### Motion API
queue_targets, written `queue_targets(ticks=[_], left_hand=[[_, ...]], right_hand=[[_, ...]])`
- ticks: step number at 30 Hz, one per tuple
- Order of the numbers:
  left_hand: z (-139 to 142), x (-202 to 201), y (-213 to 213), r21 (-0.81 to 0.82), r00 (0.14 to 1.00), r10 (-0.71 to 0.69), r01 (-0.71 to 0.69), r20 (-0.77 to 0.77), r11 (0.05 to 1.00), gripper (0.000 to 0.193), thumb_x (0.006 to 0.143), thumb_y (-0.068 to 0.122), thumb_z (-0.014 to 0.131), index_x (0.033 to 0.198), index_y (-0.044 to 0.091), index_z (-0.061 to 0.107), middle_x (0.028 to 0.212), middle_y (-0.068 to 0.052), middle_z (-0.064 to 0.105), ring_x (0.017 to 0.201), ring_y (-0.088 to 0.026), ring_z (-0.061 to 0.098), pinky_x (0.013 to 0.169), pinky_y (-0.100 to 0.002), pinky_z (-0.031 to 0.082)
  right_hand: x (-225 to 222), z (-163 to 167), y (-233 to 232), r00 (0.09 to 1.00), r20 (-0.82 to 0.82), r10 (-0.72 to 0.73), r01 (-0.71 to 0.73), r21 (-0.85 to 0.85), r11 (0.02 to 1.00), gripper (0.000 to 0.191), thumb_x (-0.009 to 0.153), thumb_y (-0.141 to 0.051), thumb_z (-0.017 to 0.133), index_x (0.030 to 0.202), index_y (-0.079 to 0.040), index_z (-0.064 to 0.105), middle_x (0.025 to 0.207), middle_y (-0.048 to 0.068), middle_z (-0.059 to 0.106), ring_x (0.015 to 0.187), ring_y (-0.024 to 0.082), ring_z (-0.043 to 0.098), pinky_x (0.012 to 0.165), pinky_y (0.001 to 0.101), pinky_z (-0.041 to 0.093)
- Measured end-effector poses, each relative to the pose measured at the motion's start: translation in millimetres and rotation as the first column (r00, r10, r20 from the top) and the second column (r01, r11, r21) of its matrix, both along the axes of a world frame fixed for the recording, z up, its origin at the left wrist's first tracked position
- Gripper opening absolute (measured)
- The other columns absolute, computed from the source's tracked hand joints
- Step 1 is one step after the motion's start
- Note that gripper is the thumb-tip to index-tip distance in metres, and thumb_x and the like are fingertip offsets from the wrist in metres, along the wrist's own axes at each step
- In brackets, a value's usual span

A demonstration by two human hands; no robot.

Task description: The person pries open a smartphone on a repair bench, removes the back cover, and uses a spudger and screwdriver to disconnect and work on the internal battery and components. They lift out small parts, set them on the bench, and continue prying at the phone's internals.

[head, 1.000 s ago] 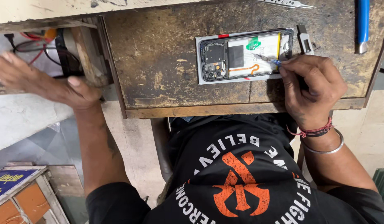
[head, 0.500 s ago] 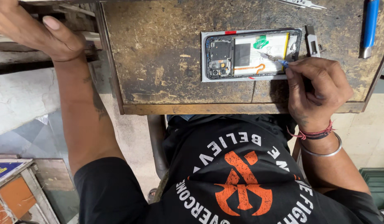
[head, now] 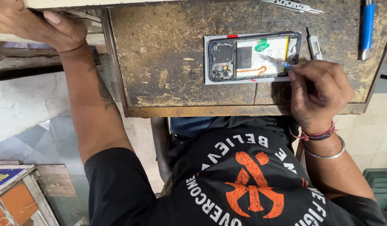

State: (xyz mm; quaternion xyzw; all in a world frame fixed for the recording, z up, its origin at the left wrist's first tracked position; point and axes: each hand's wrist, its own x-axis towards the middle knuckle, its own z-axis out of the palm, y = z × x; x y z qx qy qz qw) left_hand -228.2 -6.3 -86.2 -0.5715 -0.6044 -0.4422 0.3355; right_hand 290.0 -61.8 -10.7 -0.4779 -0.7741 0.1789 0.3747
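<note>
Head view: a worn wooden bench [head: 168,62] is seen from above.
Phone: opened phone [head: 253,57] is laid flat on it.
Right hand [head: 319,94]: closed around a small screwdriver [head: 281,63] touching the phone.
Left hand [head: 38,25]: curled over a ledge, well apart.

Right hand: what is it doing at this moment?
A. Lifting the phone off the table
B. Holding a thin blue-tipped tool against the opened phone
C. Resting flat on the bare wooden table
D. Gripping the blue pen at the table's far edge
B: the right hand pinches a thin blue-tipped tool whose point rests on the opened phone, which lies flat on the wooden table; the blue pen lies untouched.
</note>
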Motion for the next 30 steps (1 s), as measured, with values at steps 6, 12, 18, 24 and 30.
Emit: queue_targets(ticks=[6, 12, 18, 24, 30], left_hand=[[-2, 6, 5, -0.007, 0.961, -0.240, 0.243, 0.139, 0.970, 0.051, 0.109, 0.040, 0.038, 0.134, -0.002, 0.050, 0.127, -0.016, 0.057, 0.113, -0.029, 0.062, 0.102, -0.042, 0.050], [1, 8, 4, 0.002, 0.976, -0.169, 0.170, 0.138, 0.985, 0.051, 0.107, 0.043, 0.040, 0.134, 0.003, 0.057, 0.126, -0.013, 0.060, 0.115, -0.028, 0.061, 0.103, -0.042, 0.047], [1, 11, -3, -0.032, 0.987, 0.160, -0.160, -0.009, 0.987, 0.053, 0.105, 0.046, 0.035, 0.135, 0.009, 0.057, 0.137, -0.013, 0.054, 0.134, -0.032, 0.048, 0.118, -0.053, 0.030], [35, 41, -28, -0.142, 0.979, 0.016, 0.013, 0.203, 0.990, 0.041, 0.112, 0.032, 0.044, 0.144, 0.005, 0.047, 0.150, -0.016, 0.042, 0.141, -0.039, 0.043, 0.121, -0.059, 0.027], [79, 159, -61, -0.201, 0.805, -0.574, 0.593, 0.148, 0.780, 0.023, 0.082, 0.012, 0.068, 0.105, 0.014, 0.066, 0.115, -0.004, 0.068, 0.112, -0.019, 0.063, 0.095, -0.048, 0.053]], right_hand=[[-2, 4, 2, 1.000, 0.004, -0.024, 0.024, -0.003, 1.000, 0.016, 0.103, 0.011, 0.084, 0.104, 0.004, 0.070, 0.103, 0.015, 0.069, 0.095, 0.024, 0.070, 0.081, 0.0295, 0.055], [-1, 3, 6, 0.999, -0.033, -0.041, 0.041, 0.000, 0.999, 0.014, 0.104, 0.012, 0.080, 0.107, 0.003, 0.070, 0.106, 0.015, 0.068, 0.096, 0.024, 0.070, 0.083, 0.0299, 0.055], [4, -7, 7, 0.989, 0.017, -0.147, 0.147, 0.020, 0.989, 0.016, 0.110, 0.016, 0.067, 0.113, 0.001, 0.072, 0.114, 0.015, 0.065, 0.099, 0.025, 0.067, 0.084, 0.0300, 0.053], [3, -15, 7, 0.966, 0.122, -0.229, 0.230, 0.006, 0.973, 0.037, 0.099, 0.019, 0.056, 0.118, -0.005, 0.075, 0.126, 0.014, 0.063, 0.098, 0.022, 0.067, 0.083, 0.0294, 0.053], [0, -13, 5, 0.931, 0.277, -0.239, 0.245, 0.013, 0.969, 0.040, 0.095, 0.017, 0.057, 0.122, -0.008, 0.074, 0.130, 0.012, 0.064, 0.102, 0.026, 0.065, 0.089, 0.0352, 0.053]])
